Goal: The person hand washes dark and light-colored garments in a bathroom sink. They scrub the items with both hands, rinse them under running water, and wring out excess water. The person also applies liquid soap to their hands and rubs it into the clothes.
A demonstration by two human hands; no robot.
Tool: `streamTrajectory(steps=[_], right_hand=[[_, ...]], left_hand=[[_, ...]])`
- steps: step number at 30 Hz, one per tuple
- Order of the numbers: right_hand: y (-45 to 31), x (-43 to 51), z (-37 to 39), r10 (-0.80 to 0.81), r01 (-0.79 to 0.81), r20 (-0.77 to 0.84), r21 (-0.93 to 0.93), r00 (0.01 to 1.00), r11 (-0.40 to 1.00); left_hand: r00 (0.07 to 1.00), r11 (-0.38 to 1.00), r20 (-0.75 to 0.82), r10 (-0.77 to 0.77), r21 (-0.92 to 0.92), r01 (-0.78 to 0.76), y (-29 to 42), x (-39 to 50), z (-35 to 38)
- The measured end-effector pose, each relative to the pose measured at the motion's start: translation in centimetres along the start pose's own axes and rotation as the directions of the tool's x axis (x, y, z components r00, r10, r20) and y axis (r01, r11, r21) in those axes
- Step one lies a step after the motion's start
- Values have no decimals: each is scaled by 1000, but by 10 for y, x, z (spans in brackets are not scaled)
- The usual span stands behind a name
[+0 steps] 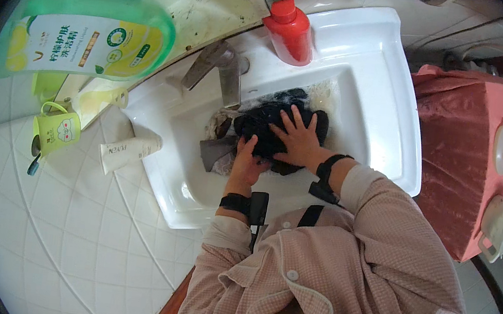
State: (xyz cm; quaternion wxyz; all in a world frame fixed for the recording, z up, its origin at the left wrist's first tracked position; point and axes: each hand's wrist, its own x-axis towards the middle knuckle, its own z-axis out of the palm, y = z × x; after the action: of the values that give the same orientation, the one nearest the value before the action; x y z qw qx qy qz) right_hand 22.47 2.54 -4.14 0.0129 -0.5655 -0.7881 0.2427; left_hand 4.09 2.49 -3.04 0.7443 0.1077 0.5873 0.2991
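Observation:
A wet black cloth garment (263, 120) lies bunched in the white ceramic washbasin (373, 97), with suds along its far side. My right hand (299, 139) rests on top of it, fingers spread. At the near edge of the black cloth is my left hand (249, 164), its fingertips touching it; whether they pinch the fabric is unclear. A grey piece of cloth (215, 153) sits just left of that hand. Pale, dark-patterned fabric (218, 124) shows beyond the grey piece. The metal faucet (229, 75) stands over the basin's far left side, its spout close to the cloths.
A red pump-less bottle (291, 33) stands on the basin's back rim. On the left are a large green bottle (90, 40), a green cup (59, 129) with a toothbrush, and a white tube (130, 153). A red cloth-covered stand (452, 150) bears a lidded white mug (499, 228).

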Motion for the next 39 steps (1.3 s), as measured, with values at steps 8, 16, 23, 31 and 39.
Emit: streamTrajectory(steps=[8, 16, 23, 31, 39], right_hand=[[11, 54, 12, 313, -302, 2, 266, 950, 915], [-66, -4, -41, -43, 215, -332, 503, 942, 837], [-51, 23, -36, 92, 89, -321, 507, 943, 857], [-53, 55, -95, 59, 283, -765, 307, 641, 908], [-75, 131, -153, -222, 149, -473, -187, 853, 971]], left_hand=[[992, 993, -52, -112, -40, 109, -5, 3, 0], [971, 950, 230, 59, -311, 15, 22, -10, 11], [988, 893, 148, -45, -437, 106, 4, -22, 21], [995, 972, -90, 36, -229, -56, -4, -26, 11], [948, 997, -317, 36, -58, -57, -9, -34, -2]])
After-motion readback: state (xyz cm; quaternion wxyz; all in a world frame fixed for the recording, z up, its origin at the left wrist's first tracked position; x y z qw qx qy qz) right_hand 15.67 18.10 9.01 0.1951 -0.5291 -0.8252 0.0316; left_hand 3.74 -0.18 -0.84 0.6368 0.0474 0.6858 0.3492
